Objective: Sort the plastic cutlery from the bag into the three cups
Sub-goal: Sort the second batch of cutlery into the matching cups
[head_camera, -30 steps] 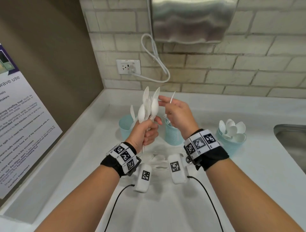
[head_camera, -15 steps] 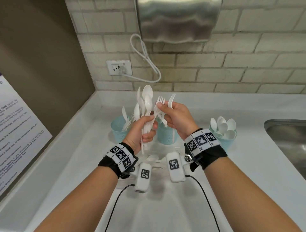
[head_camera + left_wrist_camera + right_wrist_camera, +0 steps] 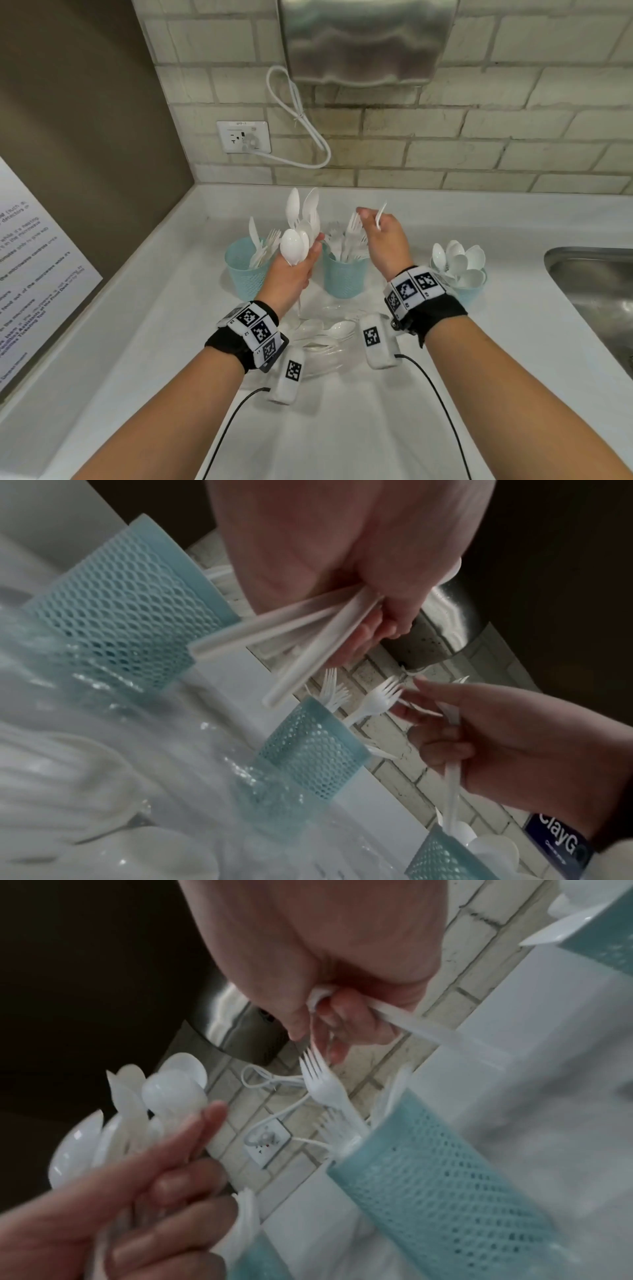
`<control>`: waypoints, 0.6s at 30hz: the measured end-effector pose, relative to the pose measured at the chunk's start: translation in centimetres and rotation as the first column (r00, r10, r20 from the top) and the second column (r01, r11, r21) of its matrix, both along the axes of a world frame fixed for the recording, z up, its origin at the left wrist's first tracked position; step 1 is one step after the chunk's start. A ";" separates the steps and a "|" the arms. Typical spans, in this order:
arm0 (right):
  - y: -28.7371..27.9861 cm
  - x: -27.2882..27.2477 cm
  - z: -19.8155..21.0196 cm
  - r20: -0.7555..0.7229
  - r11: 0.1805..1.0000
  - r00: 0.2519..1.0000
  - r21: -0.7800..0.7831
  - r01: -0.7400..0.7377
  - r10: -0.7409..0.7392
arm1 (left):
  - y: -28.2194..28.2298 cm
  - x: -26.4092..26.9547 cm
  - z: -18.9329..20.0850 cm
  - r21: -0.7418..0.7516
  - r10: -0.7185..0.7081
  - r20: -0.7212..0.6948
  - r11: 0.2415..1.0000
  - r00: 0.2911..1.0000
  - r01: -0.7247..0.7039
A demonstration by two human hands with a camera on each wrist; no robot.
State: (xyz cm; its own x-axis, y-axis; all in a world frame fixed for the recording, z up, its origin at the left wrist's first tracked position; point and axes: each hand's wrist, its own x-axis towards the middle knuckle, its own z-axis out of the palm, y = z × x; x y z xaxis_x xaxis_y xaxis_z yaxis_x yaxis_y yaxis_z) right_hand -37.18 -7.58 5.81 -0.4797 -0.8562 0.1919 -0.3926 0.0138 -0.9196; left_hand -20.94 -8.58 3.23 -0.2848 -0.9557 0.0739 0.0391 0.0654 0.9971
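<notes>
My left hand [image 3: 296, 270] grips a bunch of white plastic cutlery [image 3: 301, 222], mostly spoons, held upright between the left cup [image 3: 241, 274] and the middle cup [image 3: 342, 281]. My right hand [image 3: 380, 240] hovers over the middle cup with its fingers curled round one white cutlery piece [image 3: 381, 214]. Just below its fingertips a fork [image 3: 322, 1081] stands tines up in the middle cup [image 3: 428, 1164], among other forks. The right cup [image 3: 471, 294] is full of spoons. The clear bag [image 3: 325, 346], with more spoons in it, lies on the counter between my wrists.
The white counter [image 3: 359, 428] meets a brick wall behind the cups and a brown side wall with a poster [image 3: 30, 274] on the left. A steel sink [image 3: 596, 284] lies at the right. A socket and cable [image 3: 245, 137] hang under a metal dispenser.
My right hand has drawn away from the bunch to the right, above the middle cup. The fork it pinched half a second ago now stands in that cup. The left hand has tilted its bunch slightly.
</notes>
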 end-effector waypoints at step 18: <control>-0.6 0.5 -0.3 -0.146 0.998 0.988 0.028 -0.054 0.057 | 0.0 0.9 -0.4 -0.096 0.026 0.048 0.995 0.998 -0.022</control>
State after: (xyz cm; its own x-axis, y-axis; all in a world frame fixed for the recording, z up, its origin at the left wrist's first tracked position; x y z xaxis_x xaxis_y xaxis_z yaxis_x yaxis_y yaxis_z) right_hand -36.72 -8.19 5.56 -0.3995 -0.8859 0.2357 -0.5240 0.0097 -0.8517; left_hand -20.09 -8.62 2.86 -0.2675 -0.9516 0.1512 -0.0128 0.1604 0.9870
